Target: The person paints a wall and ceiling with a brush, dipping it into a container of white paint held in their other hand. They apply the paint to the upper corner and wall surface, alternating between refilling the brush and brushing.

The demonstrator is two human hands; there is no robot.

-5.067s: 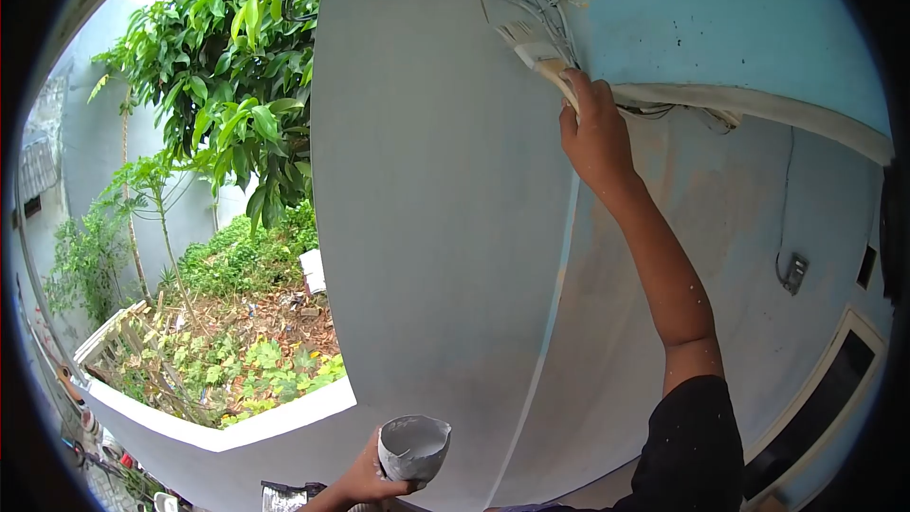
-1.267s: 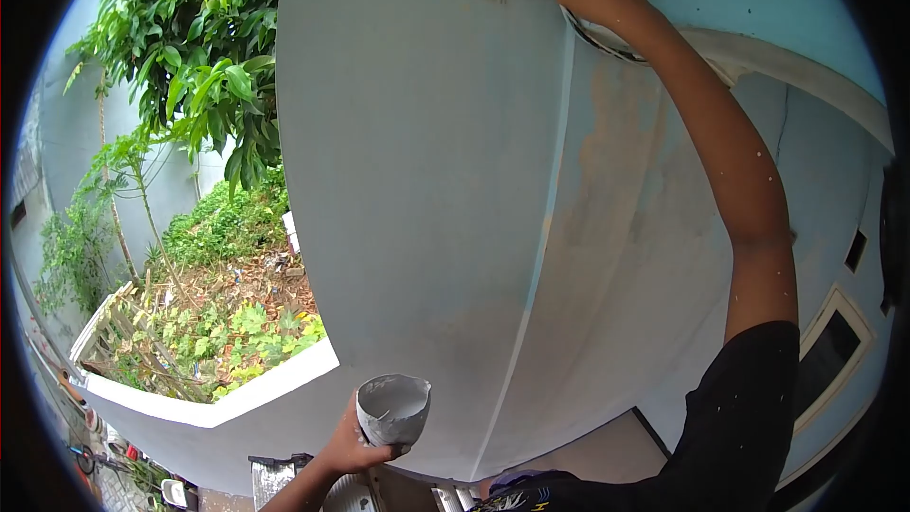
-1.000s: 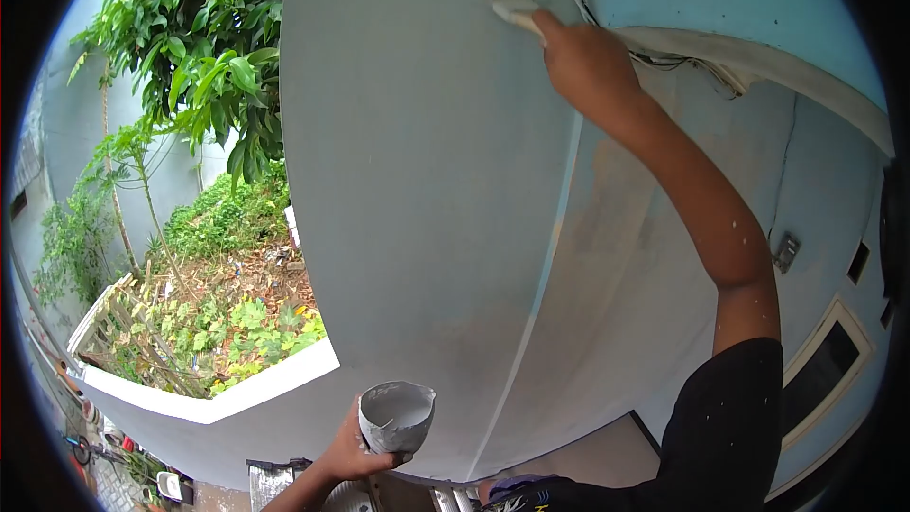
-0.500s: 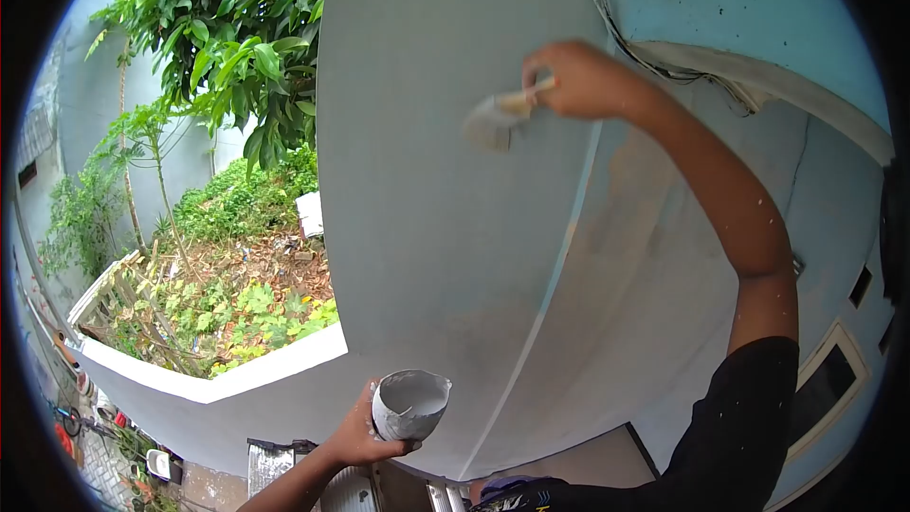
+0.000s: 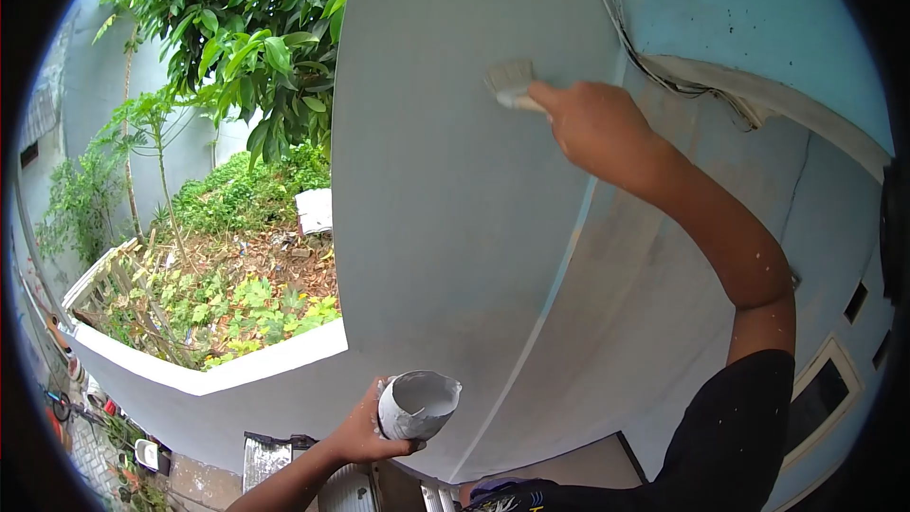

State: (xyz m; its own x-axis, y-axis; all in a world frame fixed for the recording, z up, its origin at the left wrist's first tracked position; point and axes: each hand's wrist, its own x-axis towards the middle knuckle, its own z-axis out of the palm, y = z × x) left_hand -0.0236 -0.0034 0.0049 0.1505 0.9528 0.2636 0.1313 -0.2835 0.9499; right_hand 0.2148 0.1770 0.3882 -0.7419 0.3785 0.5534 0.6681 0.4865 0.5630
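My right hand (image 5: 602,128) is closed round the handle of a paintbrush (image 5: 514,83), whose pale bristles point up and left against the grey wall (image 5: 436,180). Low in the view, my left hand (image 5: 365,431) holds a paint-smeared cup (image 5: 419,406) from its left side and underneath. The cup's open mouth faces up, with grey-white paint visible inside. A pale blue line runs down the wall to the right of the cup.
Cables (image 5: 621,28) hang along the upper wall beside a blue beam (image 5: 749,19). On the left, a white ledge (image 5: 209,381) borders a garden with a leafy tree (image 5: 256,38). A framed window (image 5: 823,398) is at lower right. Metal sheeting (image 5: 265,463) lies below.
My right hand has moved down and slightly right, and the brush has swung from pointing down-left to up-left. My left hand and the cup have barely shifted.
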